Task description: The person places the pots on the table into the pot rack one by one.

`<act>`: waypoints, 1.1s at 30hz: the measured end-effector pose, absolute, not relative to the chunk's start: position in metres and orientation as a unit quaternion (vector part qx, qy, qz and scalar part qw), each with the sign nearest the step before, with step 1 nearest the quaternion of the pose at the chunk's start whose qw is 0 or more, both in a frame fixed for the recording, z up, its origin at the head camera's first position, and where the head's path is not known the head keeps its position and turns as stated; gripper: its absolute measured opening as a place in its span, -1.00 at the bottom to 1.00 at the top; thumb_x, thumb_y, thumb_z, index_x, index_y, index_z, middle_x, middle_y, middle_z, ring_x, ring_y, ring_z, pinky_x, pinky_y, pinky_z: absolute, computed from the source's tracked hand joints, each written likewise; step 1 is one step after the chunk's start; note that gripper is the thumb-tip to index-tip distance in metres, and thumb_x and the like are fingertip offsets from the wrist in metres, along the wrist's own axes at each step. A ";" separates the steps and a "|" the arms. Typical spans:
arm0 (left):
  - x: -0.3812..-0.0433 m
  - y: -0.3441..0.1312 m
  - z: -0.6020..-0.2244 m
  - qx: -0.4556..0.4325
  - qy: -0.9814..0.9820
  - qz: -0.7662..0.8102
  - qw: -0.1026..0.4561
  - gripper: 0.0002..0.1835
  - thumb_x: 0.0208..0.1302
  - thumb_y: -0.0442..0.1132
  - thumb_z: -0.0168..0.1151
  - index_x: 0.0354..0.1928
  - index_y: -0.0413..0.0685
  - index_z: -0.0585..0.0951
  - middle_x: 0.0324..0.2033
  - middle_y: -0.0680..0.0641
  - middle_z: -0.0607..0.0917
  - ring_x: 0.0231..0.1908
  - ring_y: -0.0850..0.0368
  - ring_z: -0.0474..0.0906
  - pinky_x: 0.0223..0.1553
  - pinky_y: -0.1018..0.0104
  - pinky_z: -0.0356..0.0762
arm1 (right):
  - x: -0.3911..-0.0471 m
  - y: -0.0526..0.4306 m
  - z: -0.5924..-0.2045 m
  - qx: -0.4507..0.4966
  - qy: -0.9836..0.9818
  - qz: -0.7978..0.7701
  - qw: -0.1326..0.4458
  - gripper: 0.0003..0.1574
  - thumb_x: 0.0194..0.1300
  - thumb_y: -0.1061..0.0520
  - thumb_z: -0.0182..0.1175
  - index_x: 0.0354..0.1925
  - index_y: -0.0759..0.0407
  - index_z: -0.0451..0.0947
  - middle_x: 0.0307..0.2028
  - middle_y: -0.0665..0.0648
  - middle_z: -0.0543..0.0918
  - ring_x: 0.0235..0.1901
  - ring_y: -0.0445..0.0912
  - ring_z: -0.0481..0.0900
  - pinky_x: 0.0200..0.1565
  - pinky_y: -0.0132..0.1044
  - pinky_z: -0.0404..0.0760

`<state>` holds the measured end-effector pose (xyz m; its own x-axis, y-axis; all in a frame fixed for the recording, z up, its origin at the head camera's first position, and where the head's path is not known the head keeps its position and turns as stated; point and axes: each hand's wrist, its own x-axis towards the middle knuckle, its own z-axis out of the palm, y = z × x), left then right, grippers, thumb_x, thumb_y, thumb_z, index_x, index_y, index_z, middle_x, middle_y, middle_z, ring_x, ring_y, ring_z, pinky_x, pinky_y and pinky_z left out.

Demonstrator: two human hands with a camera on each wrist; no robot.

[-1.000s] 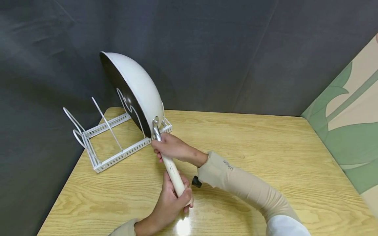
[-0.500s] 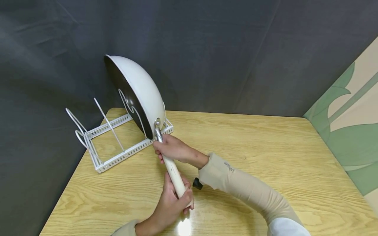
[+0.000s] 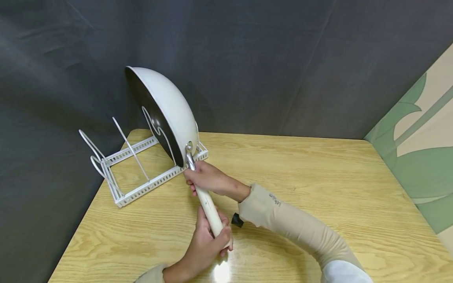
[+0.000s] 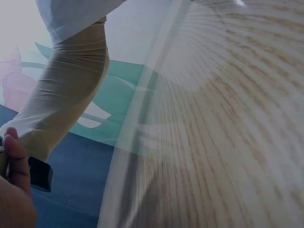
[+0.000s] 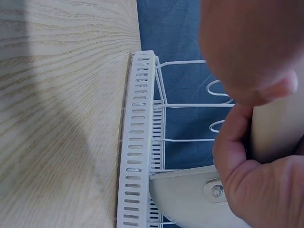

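A wok, white outside and dark inside, stands tilted on its edge in a white metal rack, its rim among the wire dividers at the rack's right end. Its long cream handle slants down toward the front of the table. My right hand grips the handle near the metal joint. Lower down, my left hand holds the handle's end, thumb on top. The right wrist view shows my right hand close up, with the wok's wall against the slotted rack rail. Only part of my left hand shows in the left wrist view.
The wooden table ends at a dark curtain behind. Two bent wire loops and a single upright wire rise from the rack's left part. A leaf-patterned panel borders the right side.
The whole head view has shifted slightly to the right and down. Both hands keep their hold on the handle, and the wok stays in the rack.
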<state>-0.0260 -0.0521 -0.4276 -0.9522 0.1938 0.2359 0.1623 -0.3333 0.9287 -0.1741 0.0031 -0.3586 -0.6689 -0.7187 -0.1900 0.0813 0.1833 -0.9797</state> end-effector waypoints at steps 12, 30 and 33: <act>-0.025 -0.053 -0.427 0.151 0.575 0.804 0.009 -0.54 0.32 -0.60 0.08 0.09 -0.28 0.08 -0.26 -0.16 0.38 -0.57 0.21 0.57 -0.80 0.23 0.50 | -0.172 0.002 -0.357 -0.228 0.691 -0.595 0.341 -0.66 0.43 0.22 -0.09 -0.52 0.21 0.35 -0.61 0.05 0.42 -0.65 -0.16 0.47 -0.53 -0.39 0.56; -0.025 -0.057 -0.424 0.105 0.596 0.795 0.027 -0.52 0.33 -0.53 0.11 0.13 -0.26 0.10 -0.22 -0.16 0.40 -0.59 0.19 0.57 -0.75 0.33 0.50 | -0.176 -0.001 -0.360 -0.224 0.693 -0.595 0.340 -0.67 0.44 0.21 -0.10 -0.51 0.20 0.34 -0.60 0.06 0.42 -0.63 -0.16 0.47 -0.51 -0.38 0.56; -0.025 -0.058 -0.424 0.103 0.593 0.798 0.034 -0.52 0.34 -0.53 0.11 0.13 -0.26 0.09 -0.22 -0.16 0.40 -0.59 0.19 0.57 -0.72 0.39 0.49 | -0.175 -0.002 -0.360 -0.224 0.696 -0.593 0.338 -0.66 0.44 0.21 -0.10 -0.52 0.20 0.36 -0.61 0.06 0.44 -0.64 -0.16 0.48 -0.52 -0.38 0.56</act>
